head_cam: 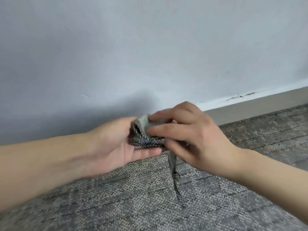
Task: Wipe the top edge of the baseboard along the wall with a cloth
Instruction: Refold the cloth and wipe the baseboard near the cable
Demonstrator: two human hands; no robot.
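Head view: one camera, looking down at both hands in front of the foot of a wall.
Cloth [143, 132]: a bunched-up, dark-and-pale patterned cloth, caught between the two hands at mid-frame and held above the floor.
Loose strip [172, 161]: one grey end of the cloth dangles below the hands, down towards the carpet.
Left hand [115, 144]: palm turned up and inward, fingers stretched fairly straight beneath the bundle. It cradles the cloth rather than clenching it.
Right hand [188, 135]: comes in from the right and sits over the cloth, fingers bent around it and gripping the bundle from above and in front.
Blur: both hands are smeared by motion, so the fingertips on the fabric are hard to make out.
Forearms: the bare left forearm [41, 164] enters from the lower left, and the bare right forearm [266, 177] from the lower right.
Baseboard [250, 108]: a pale grey strip along the bottom of the wall, running from behind the right hand out to the right edge. The cloth is not touching it.
Top edge: a lighter line where the baseboard meets the wall, with dark marks [240, 96] on the paint just above it.
Wall [116, 47]: plain light blue-grey, filling the upper half.
Shadow [100, 110]: a broad dark patch on the wall behind and left of the hands.
Floor: grey speckled carpet [133, 202] with thin dark lines across it, directly under the hands.
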